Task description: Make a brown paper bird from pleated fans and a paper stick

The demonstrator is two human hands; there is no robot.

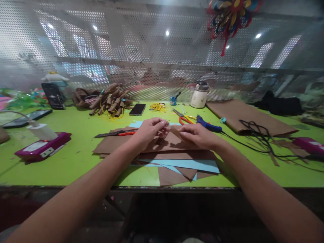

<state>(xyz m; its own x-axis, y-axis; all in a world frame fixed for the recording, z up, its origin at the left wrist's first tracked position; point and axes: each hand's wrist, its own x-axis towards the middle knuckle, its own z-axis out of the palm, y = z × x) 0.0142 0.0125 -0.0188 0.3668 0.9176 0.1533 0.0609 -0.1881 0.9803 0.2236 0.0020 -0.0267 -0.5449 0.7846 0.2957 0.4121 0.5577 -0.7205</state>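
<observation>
My left hand point(154, 131) and my right hand point(196, 135) are close together above a stack of brown paper sheets point(106, 144). A small piece of brown paper point(174, 129) is pinched between the thumb and fingers of my right hand. The fingers of my left hand are pressed together near it; what they hold is too small to make out. Light blue sheets point(192, 164) stick out from under the brown ones. By my left wrist lies a black and red utility knife point(115, 134). A blue glue gun point(208, 125) rests just behind my right hand.
Scissors with red and yellow handles point(186, 118), a phone point(137, 109), yellow string point(158, 107) and a white bottle point(199, 96) stand behind. Rolled brown tubes point(111, 101) are piled back left. Folded brown paper point(243, 114) and a black cable point(263, 138) lie right; a purple power strip point(45, 148) sits left.
</observation>
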